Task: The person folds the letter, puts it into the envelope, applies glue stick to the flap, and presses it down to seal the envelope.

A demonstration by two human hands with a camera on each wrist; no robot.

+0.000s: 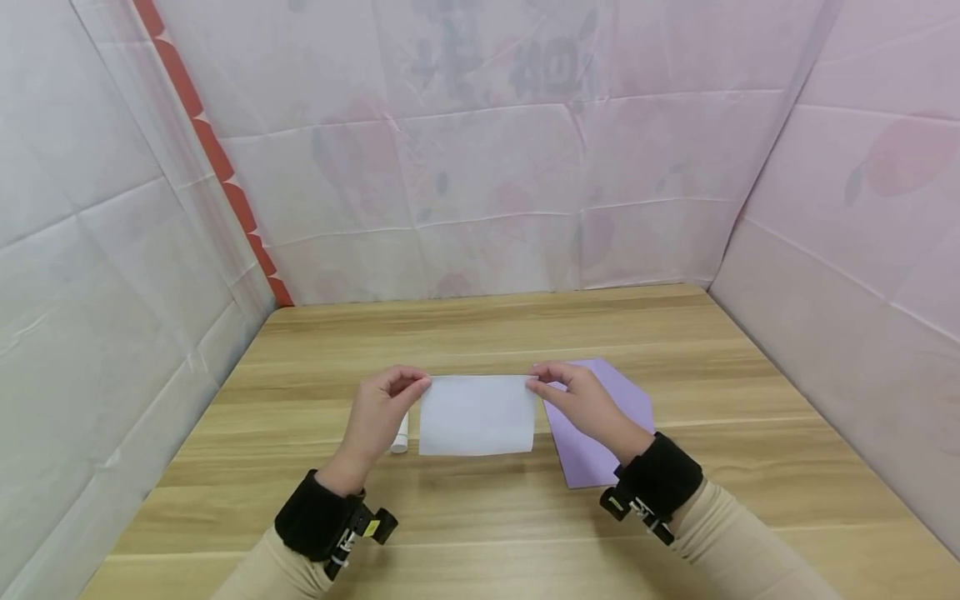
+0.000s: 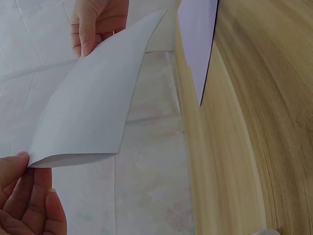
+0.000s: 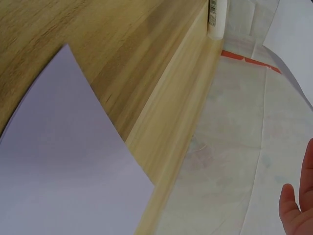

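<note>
- The small white cylindrical tube (image 1: pixel 400 435) lies mostly behind the left hand (image 1: pixel 381 410); its label is too small to read.
- The lilac paper sheet (image 1: pixel 600 433) is partly covered by the right hand (image 1: pixel 581 404).
- In the right wrist view, only fingertips (image 3: pixel 298 210) show at the edge.

Bare surface (image 1: pixel 480 325) lies open behind the hands; a glue stick (image 1: pixel 401 435) and purple paper (image 1: pixel 600 442) lie beneath them.
</note>
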